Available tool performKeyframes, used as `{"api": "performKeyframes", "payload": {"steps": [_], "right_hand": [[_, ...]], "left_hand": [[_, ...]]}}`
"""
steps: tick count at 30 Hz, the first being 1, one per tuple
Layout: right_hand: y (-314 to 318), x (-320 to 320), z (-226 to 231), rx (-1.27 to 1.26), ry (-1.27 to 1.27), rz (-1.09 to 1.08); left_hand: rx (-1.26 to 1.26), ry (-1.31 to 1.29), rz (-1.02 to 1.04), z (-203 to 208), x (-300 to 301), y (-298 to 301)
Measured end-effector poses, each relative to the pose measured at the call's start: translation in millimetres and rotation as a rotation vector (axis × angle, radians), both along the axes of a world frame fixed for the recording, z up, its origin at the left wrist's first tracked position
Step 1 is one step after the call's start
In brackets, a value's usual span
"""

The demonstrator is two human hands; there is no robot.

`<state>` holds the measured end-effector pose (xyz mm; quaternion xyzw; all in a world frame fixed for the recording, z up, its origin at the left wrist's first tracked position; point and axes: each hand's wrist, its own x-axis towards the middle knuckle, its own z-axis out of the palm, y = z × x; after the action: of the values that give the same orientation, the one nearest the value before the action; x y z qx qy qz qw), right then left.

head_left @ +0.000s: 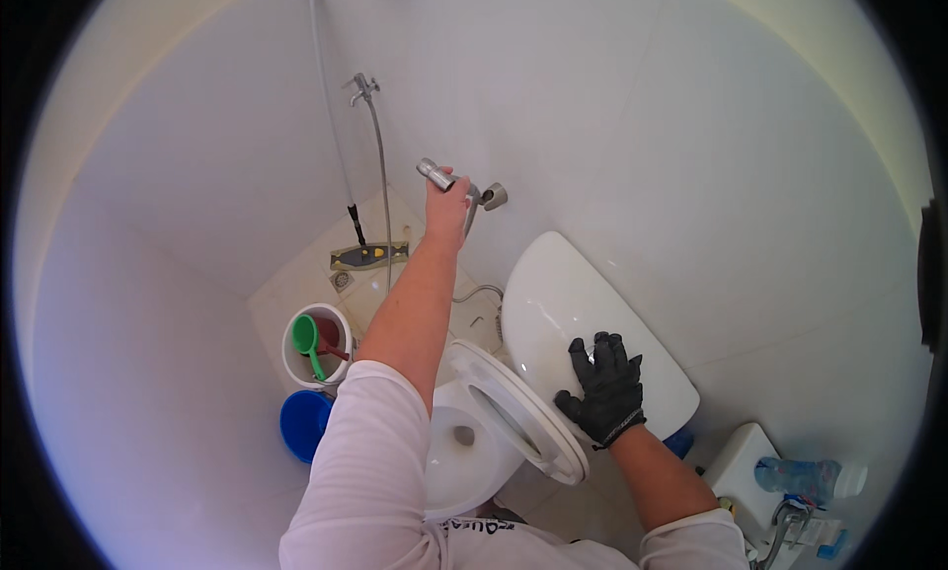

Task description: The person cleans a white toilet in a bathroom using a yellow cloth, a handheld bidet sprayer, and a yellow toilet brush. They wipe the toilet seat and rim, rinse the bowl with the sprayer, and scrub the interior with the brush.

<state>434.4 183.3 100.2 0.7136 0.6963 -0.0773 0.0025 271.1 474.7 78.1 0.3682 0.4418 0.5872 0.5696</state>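
My bare left hand [447, 212] is wrapped round a metal bidet sprayer [433, 172], its head pointing up and left, close to a wall holder [495, 196]. My right hand [604, 390], in a black glove, lies with fingers spread on the white toilet tank lid [549, 294]. Its fingertips partly cover a shiny flush button [592, 352]. Below and left of that glove, the toilet seat [515, 412] stands raised and tilted against the tank. The toilet bowl [456, 461] beneath my left arm is uncovered.
At left, a white bucket [289, 358] holds a green dipper [305, 335] and a red one; a blue bucket [302, 427] stands beside it. A floor mop [370, 255] leans near a wall tap [361, 88] with a hose. At right, a sink [748, 452] carries a plastic bottle [805, 478].
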Motion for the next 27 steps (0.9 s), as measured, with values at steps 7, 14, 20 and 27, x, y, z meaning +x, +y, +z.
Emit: {"api": "performKeyframes", "payload": {"steps": [7,14,20,27], "right_hand": [[1.2,5.8,-2.9,0.033,0.044,0.007],[2.7,7.6,-2.5,0.071,0.084,0.005],[2.7,11.9,-2.9,0.054,0.064,-0.012],[8.9,-6.6,-9.2,0.122,-0.046,0.026]], "left_hand": [[-0.008,0.079,-0.001,-2.5,14.3,10.0],[0.029,0.316,0.035,-22.3,33.9,27.9],[0.028,0.576,-0.059,-32.0,52.7,41.9],[-0.078,0.522,-0.099,-75.9,23.7,-8.8]]}}
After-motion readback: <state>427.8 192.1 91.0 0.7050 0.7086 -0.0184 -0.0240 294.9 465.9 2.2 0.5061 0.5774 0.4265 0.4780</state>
